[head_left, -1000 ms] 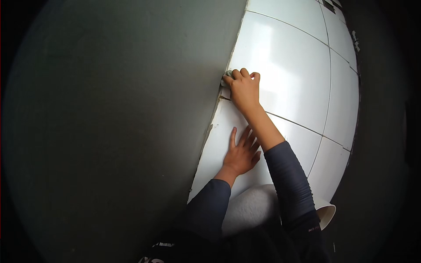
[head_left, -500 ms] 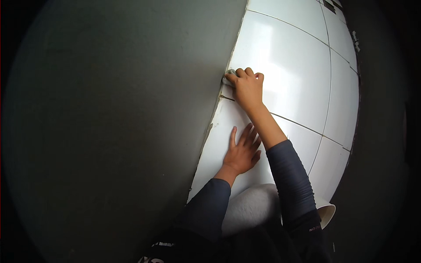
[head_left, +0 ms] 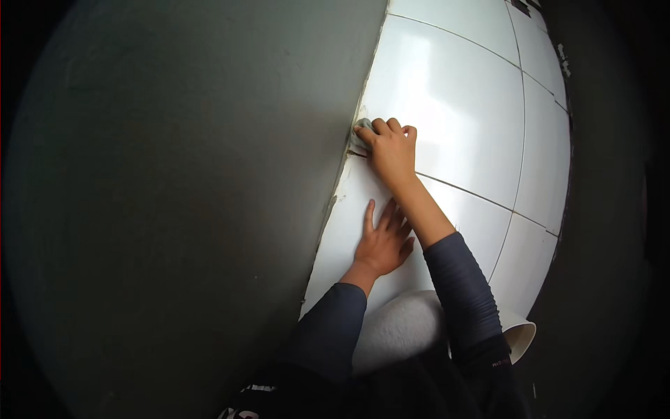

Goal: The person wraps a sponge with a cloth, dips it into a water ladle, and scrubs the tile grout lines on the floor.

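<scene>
My right hand (head_left: pixel 392 152) is closed around a crumpled grey cloth (head_left: pixel 363 130). The cloth presses against the edge of the white tiles (head_left: pixel 460 105), where they meet the dark grey wall (head_left: pixel 209 153). Just below it, a dark joint line runs between two tiles. Lower down, my left hand (head_left: pixel 382 244) lies flat on a tile with its fingers spread. Part of its fingers is hidden behind my right forearm. Whitish and yellowish residue marks the tile edge around the cloth.
A white bucket or tub (head_left: pixel 520 339) lies beside my right sleeve, its opening partly visible. My knee in grey cloth (head_left: pixel 401 332) rests by the lower tiles. Dark floor (head_left: pixel 600 244) borders the tiles on the right, with pale bits along the edge.
My right hand has slid the cloth a little down along the tile edge, towards the joint line. My left hand stays in place on the tile.
</scene>
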The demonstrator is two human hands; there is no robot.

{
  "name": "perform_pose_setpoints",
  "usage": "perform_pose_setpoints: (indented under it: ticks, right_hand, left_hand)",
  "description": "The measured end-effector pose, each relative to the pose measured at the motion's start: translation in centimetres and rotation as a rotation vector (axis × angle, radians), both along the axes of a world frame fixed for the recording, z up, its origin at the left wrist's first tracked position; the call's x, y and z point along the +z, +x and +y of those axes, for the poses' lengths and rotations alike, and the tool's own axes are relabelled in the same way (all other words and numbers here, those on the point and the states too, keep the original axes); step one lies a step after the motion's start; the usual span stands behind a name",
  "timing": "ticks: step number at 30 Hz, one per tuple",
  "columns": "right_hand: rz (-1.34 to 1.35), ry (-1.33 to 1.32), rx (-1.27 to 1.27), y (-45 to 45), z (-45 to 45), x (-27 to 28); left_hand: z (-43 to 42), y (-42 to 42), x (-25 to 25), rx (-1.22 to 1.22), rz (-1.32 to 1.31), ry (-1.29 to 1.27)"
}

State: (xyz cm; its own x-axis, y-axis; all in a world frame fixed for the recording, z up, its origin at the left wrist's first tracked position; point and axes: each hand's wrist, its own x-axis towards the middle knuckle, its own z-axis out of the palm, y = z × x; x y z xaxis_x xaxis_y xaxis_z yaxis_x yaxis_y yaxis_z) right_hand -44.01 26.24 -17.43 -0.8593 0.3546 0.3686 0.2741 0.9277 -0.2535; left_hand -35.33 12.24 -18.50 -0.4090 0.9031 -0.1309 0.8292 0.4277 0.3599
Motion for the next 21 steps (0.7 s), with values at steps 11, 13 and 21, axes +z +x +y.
perform_pose_setpoints:
  ticks: [11, 13, 21]
  right_hand:
    - [0.037, -0.009, -0.058, -1.8, 1.3, 0.1]
    - [0.034, -0.043, -0.069, -1.8, 1.1, 0.0]
    - [-0.081, -0.036, 0.115, 4.8, -0.5, 0.8]
  left_hand:
    - [0.0, 0.1, -0.6, -0.008, 0.075, 0.049]
    - [-0.1, 0.2, -0.5, 0.005, 0.063, 0.030]
    - [-0.3, 0.2, -1.3, -0.039, 0.053, -0.057]
